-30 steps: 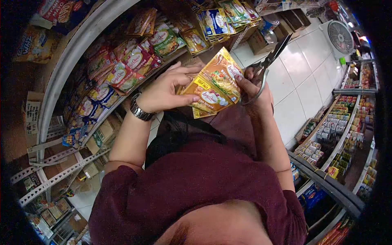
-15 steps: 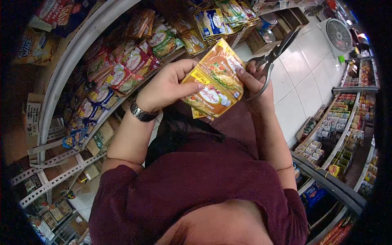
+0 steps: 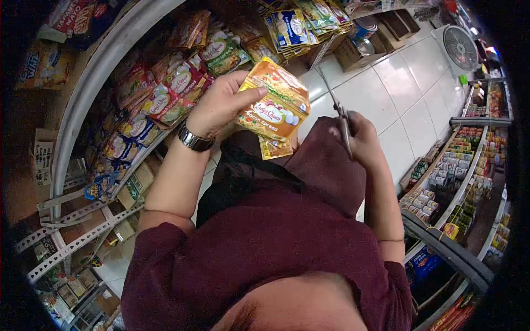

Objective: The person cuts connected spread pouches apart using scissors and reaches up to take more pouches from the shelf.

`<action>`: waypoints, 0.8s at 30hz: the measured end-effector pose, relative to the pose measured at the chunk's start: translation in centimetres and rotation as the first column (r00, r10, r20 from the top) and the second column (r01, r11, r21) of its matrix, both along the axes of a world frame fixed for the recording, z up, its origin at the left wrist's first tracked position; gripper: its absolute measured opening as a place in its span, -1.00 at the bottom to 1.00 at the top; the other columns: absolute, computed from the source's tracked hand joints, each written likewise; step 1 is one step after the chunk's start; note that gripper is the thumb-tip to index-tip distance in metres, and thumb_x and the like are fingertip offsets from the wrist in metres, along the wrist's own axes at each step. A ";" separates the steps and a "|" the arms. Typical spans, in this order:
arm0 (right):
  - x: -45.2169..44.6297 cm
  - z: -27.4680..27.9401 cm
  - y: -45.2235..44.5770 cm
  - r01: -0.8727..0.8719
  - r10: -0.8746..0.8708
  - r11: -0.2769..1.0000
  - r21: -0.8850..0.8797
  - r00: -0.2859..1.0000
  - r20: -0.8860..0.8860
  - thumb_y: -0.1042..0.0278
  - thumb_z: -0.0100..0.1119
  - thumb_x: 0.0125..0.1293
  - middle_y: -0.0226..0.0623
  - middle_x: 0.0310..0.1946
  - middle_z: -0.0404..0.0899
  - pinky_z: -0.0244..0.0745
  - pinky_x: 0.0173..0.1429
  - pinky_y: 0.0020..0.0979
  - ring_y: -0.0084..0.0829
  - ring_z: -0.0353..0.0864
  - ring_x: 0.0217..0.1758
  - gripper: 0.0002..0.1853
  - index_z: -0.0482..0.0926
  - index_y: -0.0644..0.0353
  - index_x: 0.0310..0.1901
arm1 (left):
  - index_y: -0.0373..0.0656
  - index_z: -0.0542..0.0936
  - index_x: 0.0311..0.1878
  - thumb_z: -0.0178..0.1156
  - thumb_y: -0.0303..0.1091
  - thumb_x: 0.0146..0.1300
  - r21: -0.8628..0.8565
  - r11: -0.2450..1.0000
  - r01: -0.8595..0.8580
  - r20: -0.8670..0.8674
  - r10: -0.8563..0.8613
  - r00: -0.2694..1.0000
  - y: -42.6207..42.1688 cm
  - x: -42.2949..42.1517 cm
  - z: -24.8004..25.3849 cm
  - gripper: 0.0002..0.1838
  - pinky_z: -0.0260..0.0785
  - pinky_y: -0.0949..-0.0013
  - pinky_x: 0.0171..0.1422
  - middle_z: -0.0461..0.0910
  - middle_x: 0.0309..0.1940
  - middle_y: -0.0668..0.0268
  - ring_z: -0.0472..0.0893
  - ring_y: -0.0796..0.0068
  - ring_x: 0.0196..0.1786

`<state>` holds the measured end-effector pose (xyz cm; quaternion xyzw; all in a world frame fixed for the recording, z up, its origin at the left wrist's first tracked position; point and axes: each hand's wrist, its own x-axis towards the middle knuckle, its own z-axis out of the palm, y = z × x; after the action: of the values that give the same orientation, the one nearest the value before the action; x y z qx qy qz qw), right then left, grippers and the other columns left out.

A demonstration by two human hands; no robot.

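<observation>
My left hand [image 3: 223, 105], with a metal watch on the wrist, grips a strip of joined bacon spread packets [image 3: 273, 113]. The thumb presses on the front, and a lower yellow packet hangs below the upper ones. In my right hand [image 3: 361, 138] is a pair of scissors [image 3: 341, 113], blades pointing up and to the left toward the floor beyond. The scissors are apart from the packets, to their right. Some of my right fingers are hidden behind the handles.
A shelf on the left holds piled spread pouches [image 3: 179, 83] behind a curved metal rail [image 3: 83, 88]. Blue and green packs [image 3: 298, 27] stand at the top. Cardboard boxes [image 3: 353, 55] and a fan [image 3: 459, 48] are on the tiled floor [image 3: 395, 88]. Cans [image 3: 447, 171] line shelves on the right.
My right hand has let go of the packets and moved right and down with the scissors. My left hand has shifted slightly left, still holding the packets.
</observation>
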<state>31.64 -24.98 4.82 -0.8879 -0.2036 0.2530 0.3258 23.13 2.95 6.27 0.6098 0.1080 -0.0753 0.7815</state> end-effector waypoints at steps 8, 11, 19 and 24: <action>-1.1 0.4 -5.4 -0.177 0.248 0.958 0.225 0.904 -0.348 -0.28 0.30 0.03 -0.47 -0.46 0.37 0.25 -0.32 -0.51 -0.60 0.27 -0.38 -0.36 0.47 0.27 -0.25 | -0.34 0.49 0.05 0.16 -0.47 0.24 -0.046 0.997 -0.058 0.041 0.060 0.997 1.8 0.0 0.0 -0.68 0.47 0.49 -0.05 0.63 -0.14 0.25 0.62 0.60 -0.19; -0.8 0.6 -4.9 -0.257 0.343 0.933 0.252 0.848 -0.405 -0.42 0.20 0.02 -0.45 -0.44 0.39 0.28 -0.28 -0.48 -0.57 0.31 -0.35 -0.25 0.46 0.26 -0.20 | -0.35 0.48 0.06 0.15 -0.46 0.24 -0.048 0.998 -0.042 0.048 0.044 0.998 2.1 0.1 -0.3 -0.67 0.46 0.49 -0.03 0.62 -0.11 0.24 0.61 0.60 -0.16; 0.0 0.4 -2.4 -0.390 0.503 0.854 0.343 0.786 -0.359 -0.44 0.06 0.12 -0.34 -0.37 0.43 0.34 -0.15 -0.40 -0.46 0.38 -0.26 -0.25 0.42 0.27 -0.14 | -0.35 0.48 0.05 0.14 -0.44 0.25 -0.034 0.998 0.051 0.012 -0.051 0.999 1.5 0.0 0.7 -0.68 0.44 0.50 -0.03 0.62 -0.15 0.26 0.60 0.60 -0.16; 0.6 0.6 -1.8 -0.491 0.559 0.829 0.269 0.752 -0.350 -0.38 0.03 0.18 -0.29 -0.30 0.43 0.36 -0.09 -0.37 -0.39 0.39 -0.20 -0.30 0.41 0.26 -0.13 | -0.34 0.48 0.04 0.13 -0.44 0.25 -0.080 0.995 0.054 0.022 -0.053 0.998 1.1 0.0 0.7 -0.69 0.43 0.50 -0.02 0.62 -0.14 0.28 0.60 0.60 -0.15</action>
<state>32.28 -26.79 5.46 -0.6908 -0.3910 0.4995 0.3471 23.14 4.09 6.98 0.5812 0.0808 -0.0945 0.8042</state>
